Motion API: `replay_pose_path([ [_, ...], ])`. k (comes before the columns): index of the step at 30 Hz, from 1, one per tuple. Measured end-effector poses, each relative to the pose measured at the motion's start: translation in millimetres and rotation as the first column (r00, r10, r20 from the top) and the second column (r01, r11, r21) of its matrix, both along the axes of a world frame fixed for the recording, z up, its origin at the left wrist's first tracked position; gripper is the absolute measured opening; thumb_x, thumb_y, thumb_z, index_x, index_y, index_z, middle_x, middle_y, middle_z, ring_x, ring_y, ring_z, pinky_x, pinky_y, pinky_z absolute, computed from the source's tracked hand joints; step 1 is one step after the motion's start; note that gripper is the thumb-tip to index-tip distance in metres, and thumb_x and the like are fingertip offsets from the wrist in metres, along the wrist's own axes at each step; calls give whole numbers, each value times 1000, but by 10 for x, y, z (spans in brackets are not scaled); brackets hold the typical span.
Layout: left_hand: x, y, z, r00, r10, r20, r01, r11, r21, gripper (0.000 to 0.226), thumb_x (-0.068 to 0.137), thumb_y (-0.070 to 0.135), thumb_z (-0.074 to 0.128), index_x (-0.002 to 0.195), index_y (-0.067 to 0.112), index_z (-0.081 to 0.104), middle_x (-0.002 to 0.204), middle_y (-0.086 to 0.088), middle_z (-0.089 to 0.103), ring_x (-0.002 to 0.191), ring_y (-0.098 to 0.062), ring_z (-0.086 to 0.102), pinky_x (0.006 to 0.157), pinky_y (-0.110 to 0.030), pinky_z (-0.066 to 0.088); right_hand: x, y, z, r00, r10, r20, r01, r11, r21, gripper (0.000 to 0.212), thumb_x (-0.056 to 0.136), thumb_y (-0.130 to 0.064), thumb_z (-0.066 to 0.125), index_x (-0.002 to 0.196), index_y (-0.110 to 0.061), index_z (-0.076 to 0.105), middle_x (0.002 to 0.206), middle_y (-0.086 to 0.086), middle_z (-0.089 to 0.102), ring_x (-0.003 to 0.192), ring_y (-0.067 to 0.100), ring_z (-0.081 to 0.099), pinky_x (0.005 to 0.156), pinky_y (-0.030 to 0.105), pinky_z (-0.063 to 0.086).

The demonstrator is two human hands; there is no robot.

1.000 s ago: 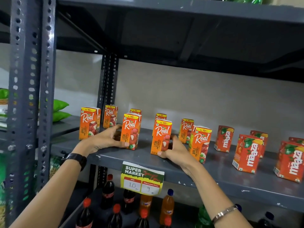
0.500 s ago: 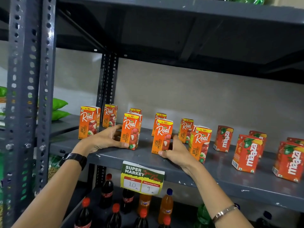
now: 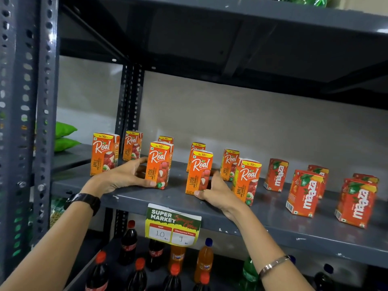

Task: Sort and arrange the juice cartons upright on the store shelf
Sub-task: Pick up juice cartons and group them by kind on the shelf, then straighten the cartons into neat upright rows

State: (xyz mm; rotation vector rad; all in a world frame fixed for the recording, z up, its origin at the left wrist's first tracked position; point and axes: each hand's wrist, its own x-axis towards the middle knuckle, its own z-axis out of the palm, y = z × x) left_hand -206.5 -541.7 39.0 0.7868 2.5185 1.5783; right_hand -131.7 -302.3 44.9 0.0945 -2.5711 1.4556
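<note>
On the grey metal shelf (image 3: 147,198) at about chest height, both of the person's hands are on small orange Real juice cartons. Their left hand (image 3: 123,177), with a black watch (image 3: 85,201) on the wrist, is curled around the left Litchi carton (image 3: 159,164): the thumb presses the front near the base and the fingers wrap behind its left side, so the carton stands upright in a loose grip near the shelf's front edge. Their right hand (image 3: 216,192), with a silver bangle (image 3: 274,264) further down the arm, closes on the second Litchi carton (image 3: 199,172) from its right side, thumb at the bottom front corner and fingers tucked behind; that carton is upright too, a little apart from the first. Just beside the right hand stands an Apple carton (image 3: 246,180), turned slightly. Further left another Apple carton (image 3: 104,156) stands alone near the upright post, and more Real cartons stand behind in a back row. To the right, well apart from the hands, red Maaza cartons (image 3: 304,192) are spread out in loose pairs, all upright. A supermarket price tag (image 3: 173,224) hangs from the shelf's front lip, and cola and orange soda bottles (image 3: 204,261) fill the shelf below.
</note>
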Motion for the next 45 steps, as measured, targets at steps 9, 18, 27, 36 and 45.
replay_pose_path([
  [9, 313, 112, 66, 901, 307, -307, -163, 895, 416, 86, 47, 39, 85, 122, 41, 41, 118, 15, 53, 113, -11, 52, 100, -37, 42, 359, 84, -71, 970, -119, -213, 99, 990, -101, 64, 85, -14, 62, 139, -19, 28, 131, 5, 52, 122, 18, 49, 96, 30, 42],
  [18, 1061, 1577, 283, 846, 340, -412, 157, 579, 800, 39, 79, -8, 61, 99, 24, 53, 96, 2, 61, 88, -1, 61, 82, -13, 48, 1098, 912, -68, 800, -96, -592, -57, 971, -233, 29, 82, -5, 64, 101, -26, 58, 103, -8, 66, 93, 5, 64, 81, 18, 51],
  [27, 1575, 3765, 75, 921, -94, -378, 281, 833, 477, 30, 82, 4, 63, 97, 28, 54, 98, 6, 64, 85, -6, 62, 79, -19, 48, 1435, 2810, -15, 657, -445, -608, 274, 893, -358, 30, 80, 11, 59, 90, -17, 54, 87, 3, 60, 65, -6, 58, 63, 7, 46],
  [36, 1424, 4536, 12, 976, -66, -208, 93, 988, 125, 46, 86, 18, 61, 128, 17, 43, 124, 7, 51, 114, -12, 49, 93, -21, 37, 1148, 3458, -37, 948, -252, -196, 266, 963, 50, 65, 59, -33, 79, 114, -14, 50, 98, 1, 67, 90, 15, 65, 86, 39, 54],
  [45, 1267, 4418, -6, 985, -98, -141, 109, 991, 77, 51, 78, 19, 72, 121, 18, 45, 106, 4, 59, 93, -7, 56, 70, -13, 43, 1138, 3637, -20, 986, -141, -85, 137, 989, -51, 38, 79, -12, 67, 114, -14, 53, 112, 7, 66, 105, 20, 61, 97, 41, 48],
])
